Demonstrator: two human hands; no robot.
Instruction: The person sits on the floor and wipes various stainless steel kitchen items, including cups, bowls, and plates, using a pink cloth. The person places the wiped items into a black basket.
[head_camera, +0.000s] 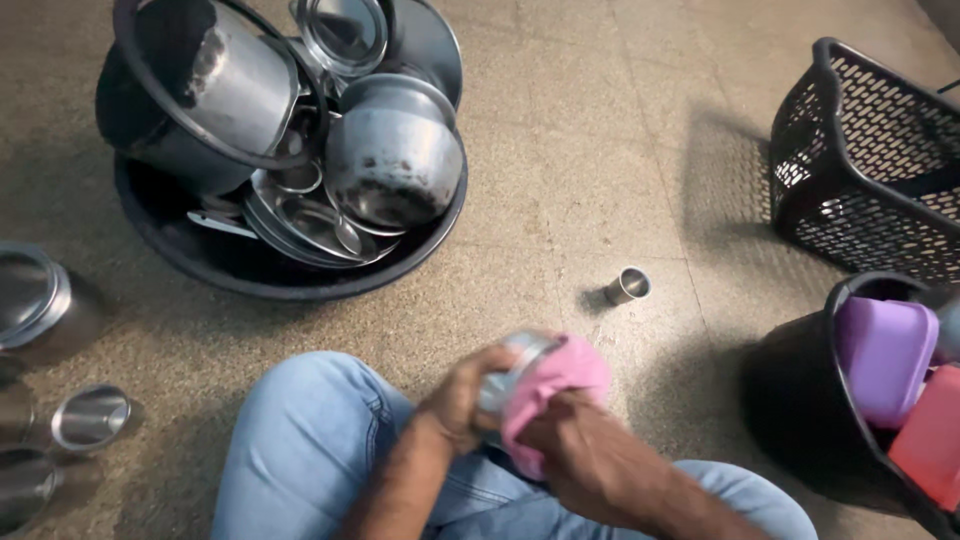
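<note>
Floor (600, 150) under me: speckled beige stone, carrying a wide black basin (230, 265) heaped with steel pots; one small steel tumbler (628, 286) on its side; steel containers (60, 400) upright at my left; a black mesh basket (870, 160) and a black bin (800, 400) holding coloured plastic boxes, right.

You held a shiny metal tumbler (512, 365) in a soft, matt pink cloth (548, 392). The stacked pots (390, 160) were polished steel, dulled in patches; the floor (560, 180) looked rough and speckled, the basket (860, 160) matt black plastic mesh.
</note>
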